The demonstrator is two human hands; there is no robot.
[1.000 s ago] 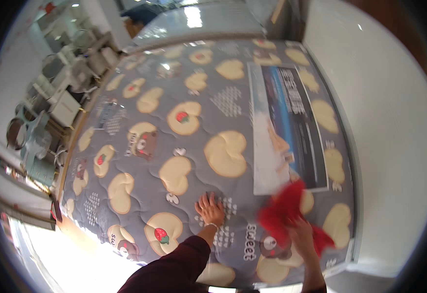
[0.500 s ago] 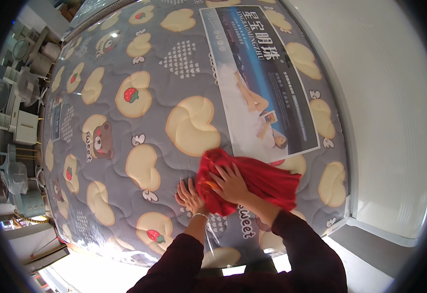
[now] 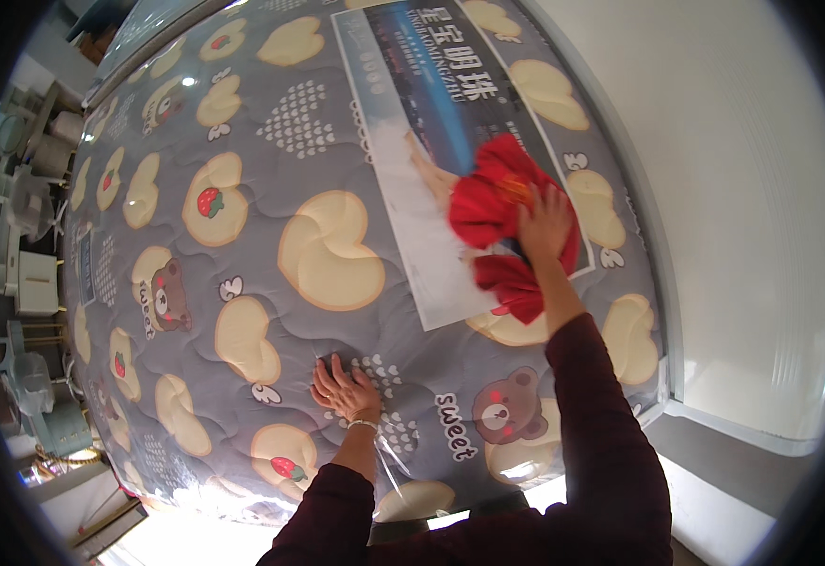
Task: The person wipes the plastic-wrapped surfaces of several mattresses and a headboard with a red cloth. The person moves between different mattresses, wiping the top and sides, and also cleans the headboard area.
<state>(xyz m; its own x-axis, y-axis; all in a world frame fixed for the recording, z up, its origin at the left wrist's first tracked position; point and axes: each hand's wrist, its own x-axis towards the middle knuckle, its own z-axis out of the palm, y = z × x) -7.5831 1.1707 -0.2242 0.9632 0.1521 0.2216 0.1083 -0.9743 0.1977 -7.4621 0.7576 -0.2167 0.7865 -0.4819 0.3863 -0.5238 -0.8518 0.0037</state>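
Observation:
A red cloth [image 3: 490, 200] lies bunched on the printed poster [image 3: 424, 288] on top of the plastic-covered mattress [image 3: 337, 344]. My right hand [image 3: 546, 226] presses on the cloth and grips its right part, the arm stretched forward; some fingers sink into the folds. The lower end of the cloth looks smeared by motion and hangs past the poster's near edge. My left hand [image 3: 346, 390], with a bracelet at the wrist, rests flat on the grey mattress cover, fingers spread, holding nothing. Around it are printed cream hearts and bears.
A white smooth panel [image 3: 714, 217] runs along the right side of the mattress. At the far left stand chairs and a white cabinet [image 3: 37, 281]. Bright light falls on the near edge, where the plastic film shines.
My right hand has carried the red cloth forward and right, from beside my left hand onto the poster. My left hand stays on the mattress; the view has shifted slightly.

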